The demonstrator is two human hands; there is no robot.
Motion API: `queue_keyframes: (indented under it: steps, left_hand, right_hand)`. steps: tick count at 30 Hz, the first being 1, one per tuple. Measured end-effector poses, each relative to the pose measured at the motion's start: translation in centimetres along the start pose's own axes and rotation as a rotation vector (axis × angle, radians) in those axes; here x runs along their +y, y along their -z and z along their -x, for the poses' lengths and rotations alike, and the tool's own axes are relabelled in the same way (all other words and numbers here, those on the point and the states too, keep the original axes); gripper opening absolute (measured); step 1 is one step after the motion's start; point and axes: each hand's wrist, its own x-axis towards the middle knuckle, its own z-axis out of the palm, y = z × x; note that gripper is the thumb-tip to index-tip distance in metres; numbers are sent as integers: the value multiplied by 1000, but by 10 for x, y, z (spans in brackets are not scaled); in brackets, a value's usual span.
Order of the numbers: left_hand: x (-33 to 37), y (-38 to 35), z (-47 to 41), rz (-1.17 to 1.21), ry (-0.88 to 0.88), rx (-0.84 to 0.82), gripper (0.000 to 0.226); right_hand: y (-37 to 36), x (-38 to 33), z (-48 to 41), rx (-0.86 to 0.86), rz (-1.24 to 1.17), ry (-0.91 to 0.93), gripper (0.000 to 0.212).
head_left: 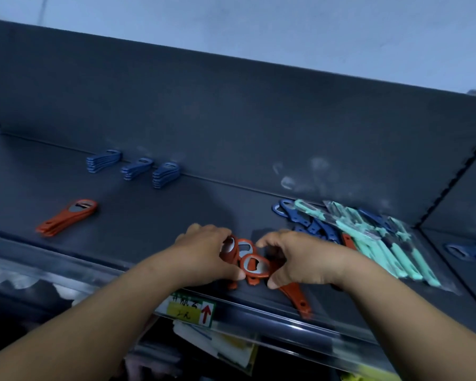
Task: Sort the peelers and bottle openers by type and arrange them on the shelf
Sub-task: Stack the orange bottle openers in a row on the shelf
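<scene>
Okay, dark shelf (154, 215) fills most of the view, with a tall dark back panel (231, 119) behind it and a pale wall above. Two bare forearms come in from the bottom and meet near the front edge, centre.

The left hand (204, 248) has its fingers curled over a bunch of orange openers (252, 266), thumb at the near side, gripping them. The right hand (294, 259) is curled too, forefinger above and thumb below, pinching the same bunch from the other side. The bunch sits on the shelf between both hands, some pieces up on edge, and the metal ring of the front one faces the camera.

Green peelers (390, 248), in clear sleeves, lie in a loose fan on the right side of the shelf. Loose blue openers (300, 215) are heaped just left of them, partly under the sleeves.

Three neat blue stacks (138, 167) stand side by side at the back left, along the panel seam. An orange stack (66, 215) lies alone at the left, well apart from the hands.

One single orange opener (297, 295) lies flat under the right wrist, handle pointing at the front edge. A price label (190, 309) with a red arrow hangs on the front rail below the hands; the writing is too blurred to read. A further blue opener (462, 251) shows at the far right, on the next section.
</scene>
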Motion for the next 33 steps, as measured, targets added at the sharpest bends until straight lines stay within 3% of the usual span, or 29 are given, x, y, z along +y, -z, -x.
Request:
queue_keyframes:
  steps: [6, 10, 14, 21, 25, 29, 33]
  left_hand:
    - [-5, 1, -11, 53, 9, 1, 93]
    - [-14, 2, -24, 29, 56, 107, 68]
    - [-20, 8, -26, -125, 114, 192, 26]
    - [-19, 13, -26, -307, 1, 208, 12]
    - [-19, 16, -28, -326, 1, 206, 5]
    - [-22, 16, -27, -236, 18, 229, 6]
    - [-24, 15, -28, 54, 79, 234, 12]
  right_hand:
    - [-2, 4, -6, 87, 9, -35, 42]
    - [-5, 7, -14, 212, -67, -80, 26]
    - [-7, 6, -20, 325, -138, -137, 8]
    - [-3, 6, -15, 470, -309, -233, 14]
    - [-1, 7, -6, 392, -560, -312, 9]
    - [-2, 4, 3, 276, -574, -415, 17]
    - [-3, 1, 9, 262, -363, -480, 31]
